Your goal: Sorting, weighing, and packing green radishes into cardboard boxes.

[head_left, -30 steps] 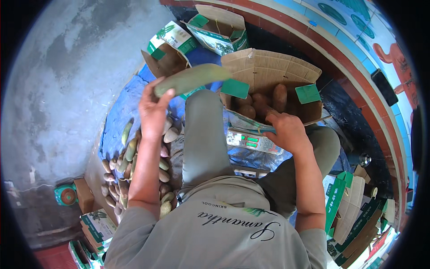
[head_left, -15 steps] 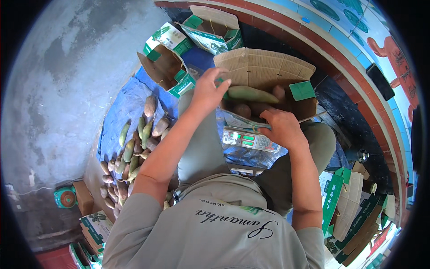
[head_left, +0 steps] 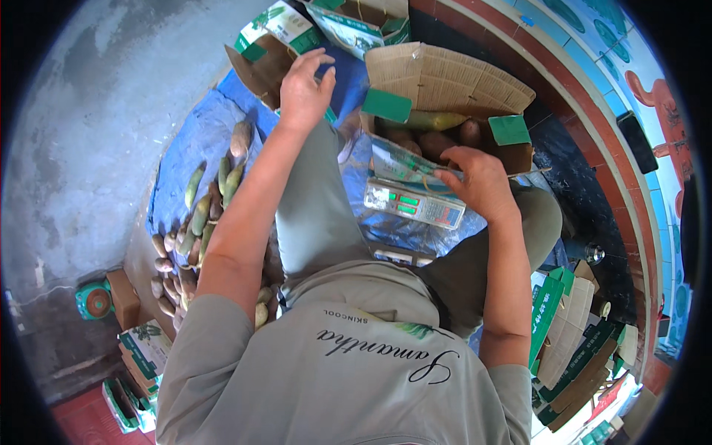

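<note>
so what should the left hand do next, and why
Probably reach to the pile for one more vegetable: the left hand looks empty, fingers apart, while the right hand is at the front edge of the open box, which already holds a green vegetable and brown ones.

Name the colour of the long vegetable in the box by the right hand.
The long vegetable: yellowish green, head view.
</note>
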`<state>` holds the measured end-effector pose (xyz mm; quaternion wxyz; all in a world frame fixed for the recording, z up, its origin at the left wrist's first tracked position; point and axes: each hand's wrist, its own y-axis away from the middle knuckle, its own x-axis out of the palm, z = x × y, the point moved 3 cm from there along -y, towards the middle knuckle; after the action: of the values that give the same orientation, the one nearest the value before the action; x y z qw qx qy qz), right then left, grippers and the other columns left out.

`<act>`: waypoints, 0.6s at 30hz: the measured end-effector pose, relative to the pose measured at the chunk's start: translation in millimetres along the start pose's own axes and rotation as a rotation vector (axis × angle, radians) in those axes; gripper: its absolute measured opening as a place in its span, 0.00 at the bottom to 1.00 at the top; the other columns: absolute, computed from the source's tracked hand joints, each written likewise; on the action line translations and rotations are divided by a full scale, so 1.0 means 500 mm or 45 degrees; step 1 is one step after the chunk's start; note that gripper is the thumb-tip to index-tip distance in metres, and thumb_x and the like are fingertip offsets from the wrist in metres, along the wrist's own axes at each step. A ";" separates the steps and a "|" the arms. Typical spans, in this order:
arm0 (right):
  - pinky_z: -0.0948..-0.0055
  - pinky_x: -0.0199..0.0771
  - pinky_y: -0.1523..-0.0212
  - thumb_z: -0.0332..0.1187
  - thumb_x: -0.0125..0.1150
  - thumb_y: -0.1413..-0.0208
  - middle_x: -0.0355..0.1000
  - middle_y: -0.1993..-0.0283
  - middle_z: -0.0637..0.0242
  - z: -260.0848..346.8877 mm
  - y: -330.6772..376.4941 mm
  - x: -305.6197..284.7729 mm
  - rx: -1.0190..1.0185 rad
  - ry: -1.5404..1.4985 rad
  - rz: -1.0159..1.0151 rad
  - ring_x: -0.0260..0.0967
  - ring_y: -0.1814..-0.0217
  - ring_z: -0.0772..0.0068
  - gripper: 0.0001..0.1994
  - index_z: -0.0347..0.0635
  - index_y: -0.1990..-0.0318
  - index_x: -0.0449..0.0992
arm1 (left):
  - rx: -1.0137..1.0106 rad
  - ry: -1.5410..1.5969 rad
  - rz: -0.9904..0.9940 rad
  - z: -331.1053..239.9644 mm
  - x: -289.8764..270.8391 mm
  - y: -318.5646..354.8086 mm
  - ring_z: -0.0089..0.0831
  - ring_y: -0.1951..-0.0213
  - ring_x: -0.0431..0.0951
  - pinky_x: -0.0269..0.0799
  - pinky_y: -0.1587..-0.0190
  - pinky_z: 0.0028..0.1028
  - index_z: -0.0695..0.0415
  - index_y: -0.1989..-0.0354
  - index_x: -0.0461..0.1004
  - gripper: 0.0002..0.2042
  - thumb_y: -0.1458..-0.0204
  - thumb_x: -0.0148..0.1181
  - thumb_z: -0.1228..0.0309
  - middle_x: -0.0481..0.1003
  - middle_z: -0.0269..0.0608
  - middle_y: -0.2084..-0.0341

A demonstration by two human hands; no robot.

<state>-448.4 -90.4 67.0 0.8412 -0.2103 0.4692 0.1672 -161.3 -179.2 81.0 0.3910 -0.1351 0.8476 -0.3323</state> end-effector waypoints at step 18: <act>0.70 0.68 0.72 0.35 0.64 0.54 0.71 0.74 0.62 0.011 -0.001 -0.022 -0.027 -0.121 -0.426 0.69 0.73 0.63 0.09 0.39 0.69 0.74 | -0.322 0.168 -0.128 0.026 -0.026 0.017 0.30 0.68 0.78 0.72 0.62 0.27 0.61 0.65 0.77 0.10 0.52 0.56 0.70 0.77 0.44 0.66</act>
<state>-450.0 -88.9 79.3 0.8763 -0.2862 0.3855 0.0397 -142.8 -172.3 76.7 0.2970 -0.2035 0.8988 -0.2501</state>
